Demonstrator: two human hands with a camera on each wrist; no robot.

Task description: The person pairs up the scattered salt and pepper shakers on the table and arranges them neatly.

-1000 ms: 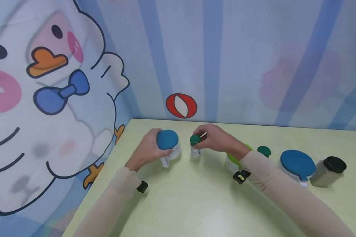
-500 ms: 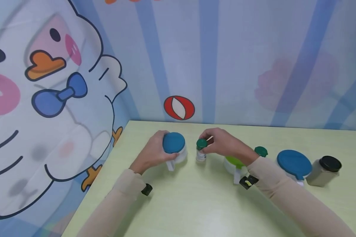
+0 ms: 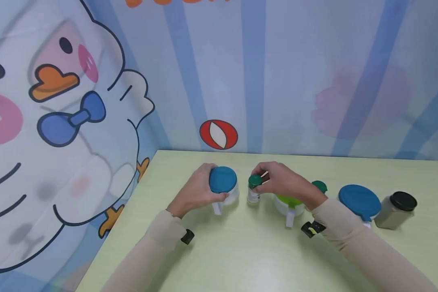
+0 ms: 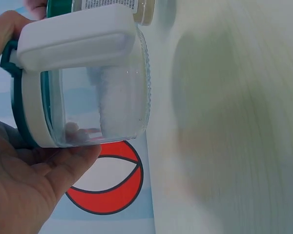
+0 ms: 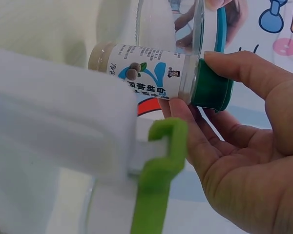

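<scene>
My left hand point(image 3: 200, 188) grips a glass seasoning jar point(image 3: 223, 179) by its blue lid and upper side. In the left wrist view this jar point(image 4: 105, 105) has a white handle and pale grains inside. Just to its right, my right hand point(image 3: 282, 180) pinches a small spice bottle point(image 3: 253, 197) around its green cap, thumb on one side and fingers on the other. A printed label wraps this bottle point(image 5: 151, 73) in the right wrist view. Both containers are upright, close together but apart in the head view. Whether their bases touch the table is hard to tell.
Below my right wrist stands a lime-lidded jar point(image 3: 285, 207) with a white handle. Farther right are another green-capped bottle point(image 3: 320, 186), partly hidden by my sleeve, a second blue-lidded jar point(image 3: 359, 200) and a black-capped jar point(image 3: 394, 213). A printed cloth backdrop point(image 3: 292, 81) rises behind the table.
Both hands have moved to the right together, carrying the blue-lidded jar and the green-capped spice bottle towards the lime-lidded jar. The head view has shifted slightly.
</scene>
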